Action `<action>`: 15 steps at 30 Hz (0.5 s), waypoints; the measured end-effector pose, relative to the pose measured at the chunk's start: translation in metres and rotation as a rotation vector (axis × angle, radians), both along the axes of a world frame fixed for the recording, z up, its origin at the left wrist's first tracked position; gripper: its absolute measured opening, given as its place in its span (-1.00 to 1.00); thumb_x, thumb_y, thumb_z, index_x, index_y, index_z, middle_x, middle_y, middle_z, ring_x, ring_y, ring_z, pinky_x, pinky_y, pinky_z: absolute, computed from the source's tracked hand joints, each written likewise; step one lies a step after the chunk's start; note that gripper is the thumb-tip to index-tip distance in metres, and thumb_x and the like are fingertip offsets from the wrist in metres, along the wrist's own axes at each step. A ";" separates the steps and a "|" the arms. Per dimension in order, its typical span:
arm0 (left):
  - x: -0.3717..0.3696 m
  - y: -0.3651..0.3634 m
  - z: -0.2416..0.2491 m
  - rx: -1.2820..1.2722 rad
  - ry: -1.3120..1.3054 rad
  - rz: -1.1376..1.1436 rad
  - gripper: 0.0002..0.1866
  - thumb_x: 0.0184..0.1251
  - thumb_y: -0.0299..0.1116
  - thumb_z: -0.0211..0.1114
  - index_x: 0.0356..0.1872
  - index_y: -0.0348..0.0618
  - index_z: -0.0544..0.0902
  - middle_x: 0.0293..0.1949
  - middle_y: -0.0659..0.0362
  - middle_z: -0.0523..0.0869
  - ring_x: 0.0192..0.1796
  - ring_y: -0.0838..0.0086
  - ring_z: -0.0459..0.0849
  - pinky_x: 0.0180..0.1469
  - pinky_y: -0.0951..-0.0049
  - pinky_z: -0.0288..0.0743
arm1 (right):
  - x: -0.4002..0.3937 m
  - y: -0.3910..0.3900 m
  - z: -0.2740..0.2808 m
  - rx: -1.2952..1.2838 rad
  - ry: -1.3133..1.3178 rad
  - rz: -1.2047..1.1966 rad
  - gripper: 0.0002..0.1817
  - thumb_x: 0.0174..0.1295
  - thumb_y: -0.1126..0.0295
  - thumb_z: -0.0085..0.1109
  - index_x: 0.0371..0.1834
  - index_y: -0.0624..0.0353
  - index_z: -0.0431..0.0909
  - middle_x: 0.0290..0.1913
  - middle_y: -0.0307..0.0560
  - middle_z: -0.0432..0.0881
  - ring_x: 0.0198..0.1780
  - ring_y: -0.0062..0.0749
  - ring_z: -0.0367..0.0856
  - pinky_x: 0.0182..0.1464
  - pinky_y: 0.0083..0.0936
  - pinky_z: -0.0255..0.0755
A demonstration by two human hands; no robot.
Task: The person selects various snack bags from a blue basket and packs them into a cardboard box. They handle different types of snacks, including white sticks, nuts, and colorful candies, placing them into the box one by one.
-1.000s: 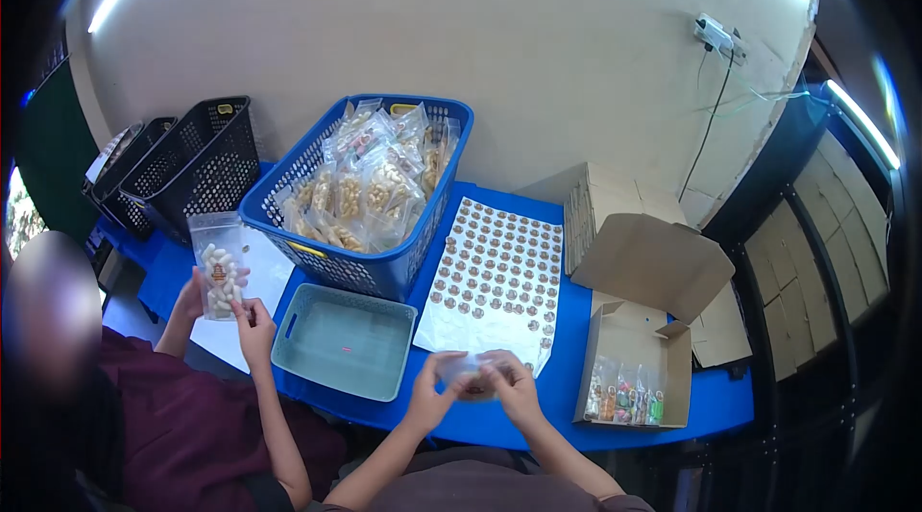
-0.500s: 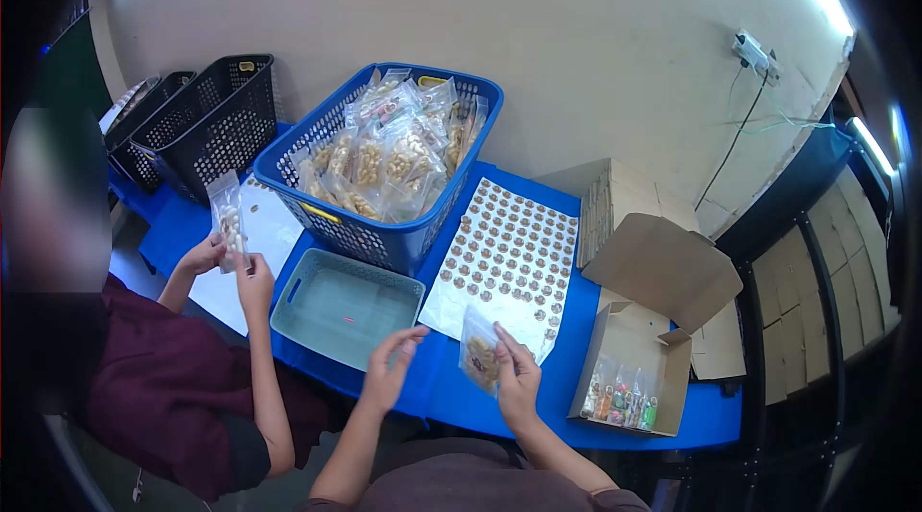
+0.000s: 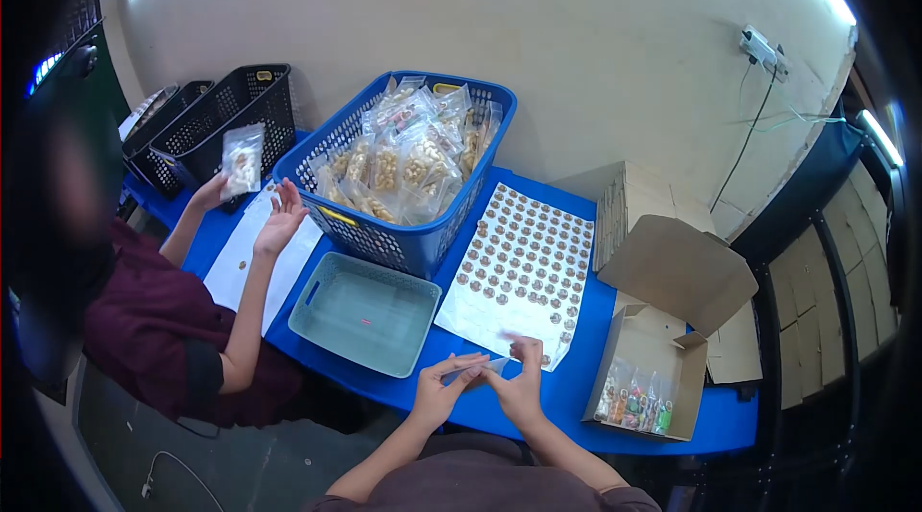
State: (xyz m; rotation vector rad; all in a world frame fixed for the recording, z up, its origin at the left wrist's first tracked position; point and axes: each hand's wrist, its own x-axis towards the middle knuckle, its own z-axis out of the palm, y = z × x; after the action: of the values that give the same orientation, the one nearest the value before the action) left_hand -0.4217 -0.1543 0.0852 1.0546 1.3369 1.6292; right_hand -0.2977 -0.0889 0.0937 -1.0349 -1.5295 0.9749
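Close in front of my body, my left hand (image 3: 444, 391) and my right hand (image 3: 519, 385) both pinch a clear plastic pouch (image 3: 494, 367). It is tilted nearly edge-on, and the fingers cover much of it. A finger of my right hand is smeared by motion. Just beyond my hands lies a white sheet (image 3: 463, 315) with rows of round brown stickers. The grey-green plastic tray (image 3: 423, 329) stands left of the sheet, with a small red strip on its floor.
A blue basket (image 3: 384, 248) holds many filled pouches. Right of the sheet, an open cardboard box (image 3: 684, 387) contains colourful packets beside stacked flat cartons (image 3: 615, 224). At left, a co-worker's hand (image 3: 209, 193) holds a filled pouch (image 3: 242, 161) near black baskets (image 3: 226, 123).
My left hand has come over to the pouch, which my right hand has brought lower and turned edge-on. The co-worker's pouch rose, and one of their hands let go. The view shifted slightly.
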 end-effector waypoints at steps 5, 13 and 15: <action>-0.004 0.006 -0.019 0.142 0.019 0.106 -0.86 0.17 -0.50 0.40 -0.24 -0.23 0.76 -0.22 0.12 0.74 -0.10 0.49 0.67 0.02 0.51 0.50 | 0.038 0.022 -0.005 -0.174 0.041 0.437 -0.89 0.10 0.51 0.35 -0.30 0.24 0.73 -0.26 -0.13 0.61 -0.15 -0.50 0.54 -0.04 -0.56 0.39; 0.016 0.000 -0.003 0.073 -0.121 -0.033 -0.85 0.16 -0.55 0.40 -0.22 -0.26 0.75 -0.31 0.11 0.75 -0.22 0.51 0.70 0.00 0.51 0.52 | 0.067 0.020 0.015 -0.238 0.186 0.548 -0.85 0.29 0.46 0.19 -0.24 0.33 0.68 -0.30 -0.11 0.70 -0.26 -0.58 0.60 -0.19 -0.62 0.43; 0.026 0.005 -0.006 0.213 -0.071 -0.045 -0.81 0.19 -0.55 0.38 -0.16 -0.27 0.73 -0.30 0.12 0.76 -0.19 0.50 0.71 -0.01 0.51 0.53 | 0.077 0.019 0.025 -0.202 0.192 0.529 -0.84 0.29 0.46 0.19 -0.23 0.34 0.68 -0.30 -0.11 0.70 -0.25 -0.57 0.60 -0.18 -0.62 0.43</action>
State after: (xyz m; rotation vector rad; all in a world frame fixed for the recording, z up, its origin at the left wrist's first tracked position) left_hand -0.3958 -0.1492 0.0795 1.1314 1.1039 1.7878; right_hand -0.2208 -0.0696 0.1191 -0.6504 -1.5973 1.5741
